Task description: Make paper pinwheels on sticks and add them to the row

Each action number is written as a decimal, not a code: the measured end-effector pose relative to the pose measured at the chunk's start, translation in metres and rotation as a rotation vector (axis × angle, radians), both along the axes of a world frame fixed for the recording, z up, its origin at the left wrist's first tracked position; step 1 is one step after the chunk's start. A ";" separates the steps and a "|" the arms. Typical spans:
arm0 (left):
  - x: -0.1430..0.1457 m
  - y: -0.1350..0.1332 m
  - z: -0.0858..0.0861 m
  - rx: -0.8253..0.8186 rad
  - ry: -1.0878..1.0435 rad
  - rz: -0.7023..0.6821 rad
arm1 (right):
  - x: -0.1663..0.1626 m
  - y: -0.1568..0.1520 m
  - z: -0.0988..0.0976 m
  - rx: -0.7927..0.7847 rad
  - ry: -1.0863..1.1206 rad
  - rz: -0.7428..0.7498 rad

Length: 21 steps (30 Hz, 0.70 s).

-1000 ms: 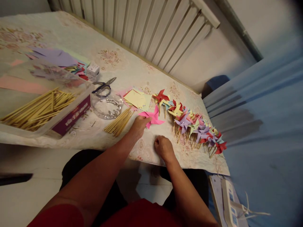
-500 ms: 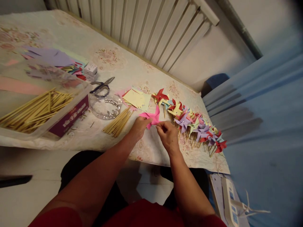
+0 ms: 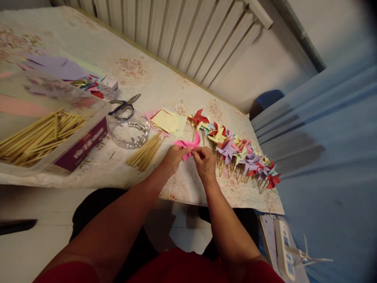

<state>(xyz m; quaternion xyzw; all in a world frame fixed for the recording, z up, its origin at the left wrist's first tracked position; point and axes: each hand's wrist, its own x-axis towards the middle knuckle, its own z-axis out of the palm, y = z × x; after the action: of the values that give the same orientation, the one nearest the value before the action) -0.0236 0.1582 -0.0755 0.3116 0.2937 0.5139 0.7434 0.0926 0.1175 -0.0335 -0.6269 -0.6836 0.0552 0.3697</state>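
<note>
A pink paper pinwheel point(image 3: 188, 144) lies near the table's front edge. My left hand point(image 3: 173, 157) pinches its left side. My right hand point(image 3: 204, 162) is closed in a pinch at the pinwheel's middle; whether a small thing sits in those fingers is hidden. A loose bundle of wooden sticks point(image 3: 145, 151) lies just left of my left hand. To the right runs a row of finished pinwheels point(image 3: 235, 153) in red, yellow, purple and green.
A clear round dish of small beads point(image 3: 128, 133), scissors point(image 3: 123, 106) and yellow paper squares point(image 3: 169, 122) lie behind my hands. A clear tub of sticks point(image 3: 38, 135) stands at the left on a purple box. Coloured paper sheets point(image 3: 55, 67) lie far left. Blue cloth point(image 3: 324, 157) is at the right.
My right hand moved up from the table's front edge to the pink pinwheel and pinched at its middle. My left hand has kept hold of the pinwheel.
</note>
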 end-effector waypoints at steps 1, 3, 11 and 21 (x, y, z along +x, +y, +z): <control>0.000 0.000 0.000 0.002 0.000 -0.001 | 0.000 0.000 0.000 0.009 0.005 0.002; 0.000 0.000 0.000 0.005 0.004 -0.005 | 0.000 0.000 0.000 0.015 0.005 0.002; 0.000 -0.001 -0.001 0.024 0.003 -0.013 | 0.000 0.001 -0.002 -0.003 0.008 -0.019; 0.000 -0.001 0.000 0.065 0.026 0.007 | 0.000 0.002 -0.002 -0.007 0.010 -0.021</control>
<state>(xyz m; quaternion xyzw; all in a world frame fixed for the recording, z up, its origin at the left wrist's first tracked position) -0.0235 0.1572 -0.0752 0.3413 0.2877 0.5215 0.7272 0.0927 0.1195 -0.0356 -0.6351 -0.6748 0.0567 0.3716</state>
